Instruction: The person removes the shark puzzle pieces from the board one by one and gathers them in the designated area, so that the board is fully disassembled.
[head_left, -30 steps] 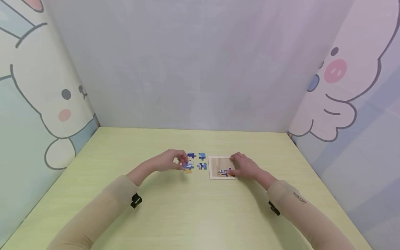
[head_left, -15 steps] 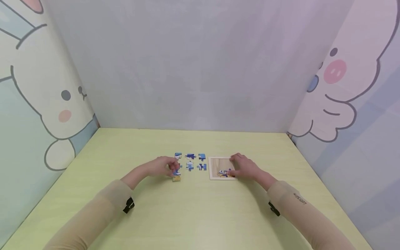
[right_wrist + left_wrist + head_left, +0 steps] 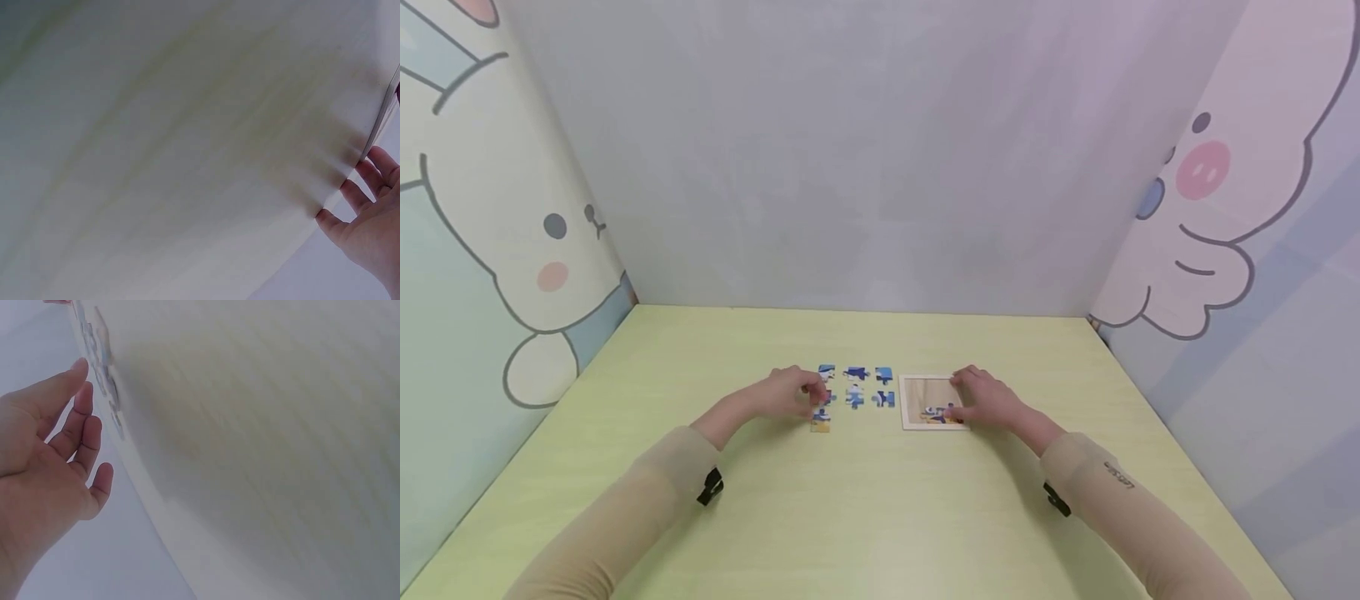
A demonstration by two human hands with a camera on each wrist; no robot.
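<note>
My left hand (image 3: 786, 392) is at the left column of loose jigsaw pieces, with its fingertips close over the middle-left piece (image 3: 828, 398). In the left wrist view its thumb and loosely bent fingers stand apart, with nothing seen between them. A blue and yellow piece (image 3: 822, 421) lies just below the thumb. On the right, my right hand (image 3: 988, 400) rests on the right side of a square puzzle frame (image 3: 904, 412). Its thumb touches the joined pieces (image 3: 936, 414) at the bottom of the frame. Fingertips meet the tabletop beside the frame's edge in the right wrist view.
More loose blue and white pieces lie in rows between the hands, such as the top-middle piece (image 3: 856, 373) and the right-hand piece (image 3: 883, 399). The pale yellow-green table (image 3: 880, 508) meets a grey wall (image 3: 865, 208) behind, with cartoon-printed walls at both sides.
My left hand has carried the blue and yellow piece left and toward me, and it now lies on the table. The hand has since shifted slightly away from me. The right hand stays put.
</note>
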